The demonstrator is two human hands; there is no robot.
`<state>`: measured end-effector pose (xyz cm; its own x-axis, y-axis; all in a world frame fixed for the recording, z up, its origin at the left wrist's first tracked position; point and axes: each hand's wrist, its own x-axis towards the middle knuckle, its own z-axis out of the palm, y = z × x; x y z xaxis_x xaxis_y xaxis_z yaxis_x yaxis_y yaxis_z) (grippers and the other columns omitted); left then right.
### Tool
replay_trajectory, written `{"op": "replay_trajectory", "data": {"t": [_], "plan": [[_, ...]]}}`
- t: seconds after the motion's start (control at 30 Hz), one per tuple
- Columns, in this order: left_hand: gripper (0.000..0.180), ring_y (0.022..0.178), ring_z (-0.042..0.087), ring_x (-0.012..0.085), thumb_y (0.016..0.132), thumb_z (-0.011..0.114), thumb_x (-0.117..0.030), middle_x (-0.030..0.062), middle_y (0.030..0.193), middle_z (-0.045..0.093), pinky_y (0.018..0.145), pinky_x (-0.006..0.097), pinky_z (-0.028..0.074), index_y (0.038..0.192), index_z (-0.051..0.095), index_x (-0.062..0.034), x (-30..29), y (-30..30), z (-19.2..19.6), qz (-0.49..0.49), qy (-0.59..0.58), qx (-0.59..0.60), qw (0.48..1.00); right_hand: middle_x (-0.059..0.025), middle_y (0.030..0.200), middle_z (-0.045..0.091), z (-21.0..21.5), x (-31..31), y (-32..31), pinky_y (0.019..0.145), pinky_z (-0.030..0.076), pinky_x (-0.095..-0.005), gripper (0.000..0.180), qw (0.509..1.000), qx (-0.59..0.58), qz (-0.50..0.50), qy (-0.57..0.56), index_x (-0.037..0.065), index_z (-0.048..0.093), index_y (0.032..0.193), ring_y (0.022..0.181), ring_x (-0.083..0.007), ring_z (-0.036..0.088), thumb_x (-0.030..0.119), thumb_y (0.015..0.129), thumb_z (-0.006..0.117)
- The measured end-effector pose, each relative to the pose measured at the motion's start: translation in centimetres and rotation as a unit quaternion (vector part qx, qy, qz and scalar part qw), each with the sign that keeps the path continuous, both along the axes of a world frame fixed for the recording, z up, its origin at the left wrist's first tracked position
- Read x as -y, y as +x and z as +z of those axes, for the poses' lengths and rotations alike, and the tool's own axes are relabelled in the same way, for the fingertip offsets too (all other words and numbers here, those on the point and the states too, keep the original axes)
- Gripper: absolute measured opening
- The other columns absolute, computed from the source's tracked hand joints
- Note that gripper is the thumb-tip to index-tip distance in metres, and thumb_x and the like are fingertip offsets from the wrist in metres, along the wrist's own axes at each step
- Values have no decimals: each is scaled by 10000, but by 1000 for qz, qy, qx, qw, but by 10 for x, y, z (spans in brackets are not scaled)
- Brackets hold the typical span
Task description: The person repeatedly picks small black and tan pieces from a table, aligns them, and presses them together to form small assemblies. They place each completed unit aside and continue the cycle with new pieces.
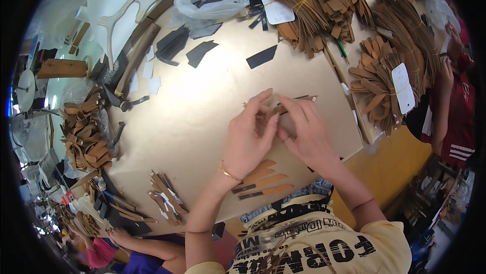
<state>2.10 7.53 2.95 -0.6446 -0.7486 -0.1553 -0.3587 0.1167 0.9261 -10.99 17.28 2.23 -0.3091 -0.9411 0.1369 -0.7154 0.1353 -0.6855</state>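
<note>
Both hands, left hand (246, 140) and right hand (305, 132), pinch one brown leather strip (288, 106) mid-desk. Three more strips (263, 179) lie by the wrist, four black scraps (200, 51) farther up. Tan desk (202, 102), crowded workshop with leather bundles (309, 5).

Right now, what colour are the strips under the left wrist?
Tan-brown with dark ends, lying below the left hand; head view.

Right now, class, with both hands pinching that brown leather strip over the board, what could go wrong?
1. The left hand and right hand pinch the brown leather strip by fingertips only; it might slip.
2. The cut strips lie under the wrists and could be swept off the board.
</note>
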Motion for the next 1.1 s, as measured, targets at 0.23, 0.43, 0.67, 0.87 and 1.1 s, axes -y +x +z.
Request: {"op": "replay_trajectory", "data": {"t": [0.23, 0.43, 0.67, 0.87, 1.1], "plan": [[403, 915, 637, 280, 855, 716, -95, 122, 987, 650, 804, 376, 510, 1243, 609, -66, -8, -7, -3, 19, -161, -68, 984, -140, 932, 663, -5, 11, -9, 738, 561, -369, 343, 991, 114, -72, -5, 17, 583, 1194, 828, -291, 675, 12, 859, 658], [143, 1017, 535, 284, 825, 747, -179, 93, 1049, 594, 927, 413, 379, 930, 730, -84, -9, -9, -15, 44, -167, 50, 984, -153, 877, 699, 6, 13, -30, 691, 584, -317, 330, 959, 272, -67, 26, 3, 556, 1216, 741, -210, 714, 5, 891, 611], [147, 1038, 512, 254, 761, 775, -197, 68, 1060, 594, 977, 406, 307, 877, 761, -108, -12, -15, -19, 64, -186, 89, 976, -117, 835, 704, 10, 14, -36, 687, 565, -292, 394, 958, 279, -41, 51, 12, 512, 1269, 757, -172, 690, -11, 886, 604], [206, 1048, 529, 277, 778, 750, -187, 82, 1069, 599, 970, 420, 334, 958, 718, -92, -17, -15, -23, 81, -235, 106, 963, -91, 815, 692, 7, 13, -36, 668, 547, -274, 413, 948, 308, -60, 48, 35, 485, 1279, 731, -142, 667, -25, 886, 596], [278, 1081, 553, 337, 850, 649, -136, 157, 1119, 607, 961, 469, 384, 1109, 636, -37, 56, 47, -28, 179, -349, 147, 908, -91, 840, 672, 8, 15, -36, 692, 534, -264, 429, 955, 285, -57, 62, 41, 487, 1278, 751, -136, 646, -41, 865, 566]]}}
